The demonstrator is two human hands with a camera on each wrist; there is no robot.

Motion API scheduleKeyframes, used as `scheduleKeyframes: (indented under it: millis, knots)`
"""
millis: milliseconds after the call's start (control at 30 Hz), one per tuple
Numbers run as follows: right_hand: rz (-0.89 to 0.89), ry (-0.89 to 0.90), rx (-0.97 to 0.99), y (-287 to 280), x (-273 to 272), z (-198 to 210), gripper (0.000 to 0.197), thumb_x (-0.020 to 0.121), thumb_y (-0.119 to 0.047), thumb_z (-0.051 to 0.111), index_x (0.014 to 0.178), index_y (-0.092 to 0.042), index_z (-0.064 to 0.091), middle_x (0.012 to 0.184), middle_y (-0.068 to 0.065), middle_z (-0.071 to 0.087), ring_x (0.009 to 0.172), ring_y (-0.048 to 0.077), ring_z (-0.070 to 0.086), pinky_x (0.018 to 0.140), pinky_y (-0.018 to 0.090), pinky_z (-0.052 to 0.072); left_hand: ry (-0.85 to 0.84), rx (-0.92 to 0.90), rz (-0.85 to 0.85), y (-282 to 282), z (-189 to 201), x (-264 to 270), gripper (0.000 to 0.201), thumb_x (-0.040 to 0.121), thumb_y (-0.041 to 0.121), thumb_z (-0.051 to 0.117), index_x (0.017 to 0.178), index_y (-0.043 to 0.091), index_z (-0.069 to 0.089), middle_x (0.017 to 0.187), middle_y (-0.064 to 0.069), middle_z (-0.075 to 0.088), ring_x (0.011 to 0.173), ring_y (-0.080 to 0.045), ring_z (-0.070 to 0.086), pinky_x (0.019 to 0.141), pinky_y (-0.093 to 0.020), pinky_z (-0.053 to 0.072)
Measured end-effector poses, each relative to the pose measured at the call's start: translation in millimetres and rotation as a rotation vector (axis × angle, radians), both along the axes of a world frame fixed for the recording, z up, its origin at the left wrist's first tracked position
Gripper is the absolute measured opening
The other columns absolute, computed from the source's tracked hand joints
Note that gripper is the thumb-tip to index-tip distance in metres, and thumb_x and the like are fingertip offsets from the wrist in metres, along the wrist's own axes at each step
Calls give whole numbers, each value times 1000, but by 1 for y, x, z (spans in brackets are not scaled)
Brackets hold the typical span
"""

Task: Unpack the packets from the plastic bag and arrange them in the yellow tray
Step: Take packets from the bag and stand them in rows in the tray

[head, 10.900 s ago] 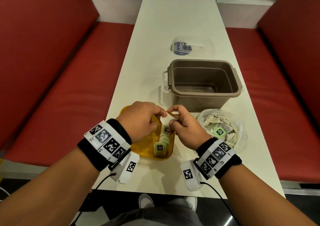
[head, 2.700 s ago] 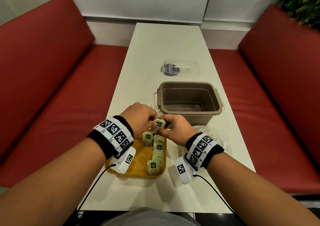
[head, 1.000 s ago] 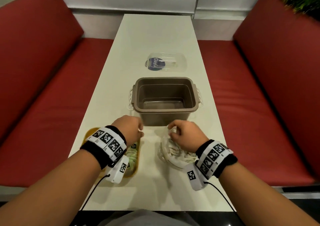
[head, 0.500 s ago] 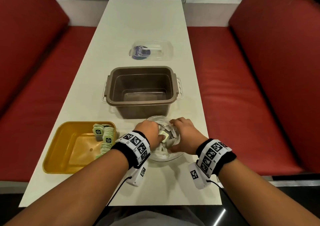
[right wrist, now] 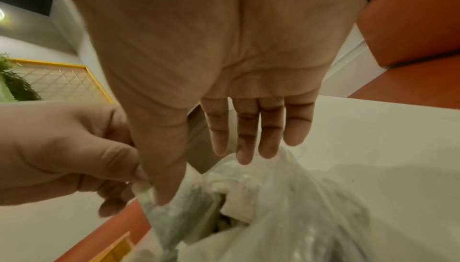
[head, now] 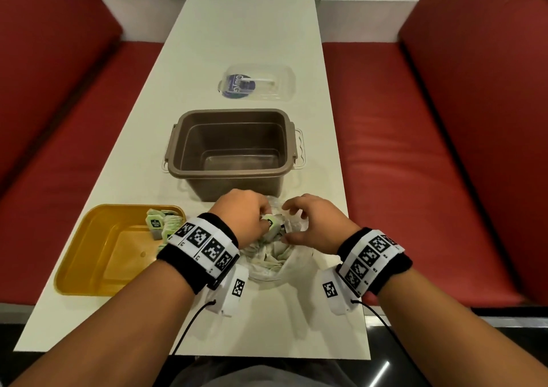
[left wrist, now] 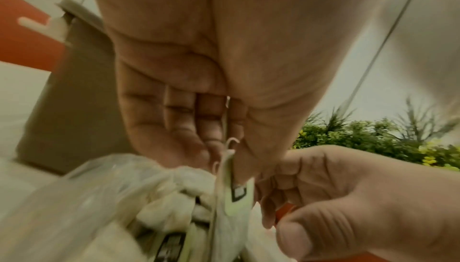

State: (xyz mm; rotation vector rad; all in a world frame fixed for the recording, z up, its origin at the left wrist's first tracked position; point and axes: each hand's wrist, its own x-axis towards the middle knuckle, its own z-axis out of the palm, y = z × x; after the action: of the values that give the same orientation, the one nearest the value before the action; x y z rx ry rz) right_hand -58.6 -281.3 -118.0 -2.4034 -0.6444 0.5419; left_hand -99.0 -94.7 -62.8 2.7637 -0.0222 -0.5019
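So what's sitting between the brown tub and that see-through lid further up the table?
Nothing: in the head view the stretch of white table between the brown tub and the clear lid is bare.

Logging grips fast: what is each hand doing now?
Left hand: pinches a green packet.
Right hand: open, fingers straight over the plastic bag.

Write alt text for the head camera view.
Both hands reach into a clear plastic bag of packets; the left hand pinches a green packet, the right hand spreads over the opening. A yellow tray with several packets lies left, a brown tub behind.
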Motion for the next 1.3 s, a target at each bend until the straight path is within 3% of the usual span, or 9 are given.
scheduleKeyframes:
  millis: [100, 167, 300, 500, 700, 967, 1133, 1200, 1300]
  knots:
    - [6, 34, 179, 2, -2, 8, 42, 71, -30, 87, 108, -30, 68, 98, -10, 65, 82, 9, 55, 70, 15, 42, -51, -76, -137, -5, 8, -1, 15, 87, 32, 67, 101, 34, 70, 89, 11, 67, 79, -8, 57, 73, -23, 44]
    - [4, 73, 240, 2, -3, 8, 24, 73, -25, 85, 82, -38, 67, 78, -9, 65, 69, 5, 54, 65, 21, 44, -85, -154, -140, -9, 9, 0, 11, 85, 31, 70, 96, 33, 71, 83, 12, 67, 71, -1, 55, 68, -20, 41]
    - [-83, 114, 229, -1, -3, -3, 29, 76, -20, 84, 60, -23, 60, 53, -6, 54, 50, 5, 42, 54, 26, 38, -120, -210, -29, -12, 0, 0, 8, 81, 32, 76, 86, 29, 72, 74, 13, 66, 68, 0, 58, 70, -21, 49]
    - [-152, 158, 233, -4, -7, -14, 28, 73, -19, 86, 60, -21, 61, 52, -10, 55, 47, 3, 46, 51, 19, 36, -121, -255, 3, -13, -19, -8, 10, 79, 33, 78, 84, 28, 71, 74, 14, 66, 62, 3, 56, 62, -16, 44]
    - [-177, 156, 253, -3, -8, -12, 46, 62, -33, 93, 60, -18, 50, 60, 0, 54, 55, 12, 41, 55, 31, 35, -185, -304, 63, -8, -20, -11, 8, 78, 33, 78, 76, 29, 71, 69, 14, 66, 64, -1, 58, 63, -21, 48]
    - [-145, 97, 298, 0, -9, -9, 34, 87, -20, 73, 76, -21, 42, 68, 8, 60, 62, 19, 54, 64, 44, 51, -264, -214, 40, 14, -8, -15, 12, 80, 38, 75, 75, 34, 66, 76, 15, 61, 68, -2, 53, 67, -27, 44]
    - [-48, 128, 361, 15, -16, 2, 35, 75, -28, 85, 99, -26, 59, 61, -12, 41, 59, 6, 42, 63, 25, 43, -284, -227, 39, 20, -5, -23, 10, 80, 37, 75, 76, 32, 68, 69, 15, 62, 66, 0, 54, 63, -23, 40]
    - [-38, 89, 347, 23, -18, 4, 22, 78, -21, 82, 91, -26, 65, 57, -13, 44, 56, 3, 44, 58, 14, 37, -296, -247, 20, 22, -3, -26, 8, 81, 36, 75, 77, 31, 70, 68, 14, 63, 65, -1, 54, 62, -20, 39]
    - [-4, 61, 330, 33, -22, 4, 20, 82, -19, 78, 78, -33, 63, 59, -14, 48, 58, 1, 47, 59, 13, 36, -322, -262, 13, 26, 0, -30, 7, 80, 34, 76, 77, 32, 70, 69, 14, 64, 66, -2, 56, 63, -21, 42]
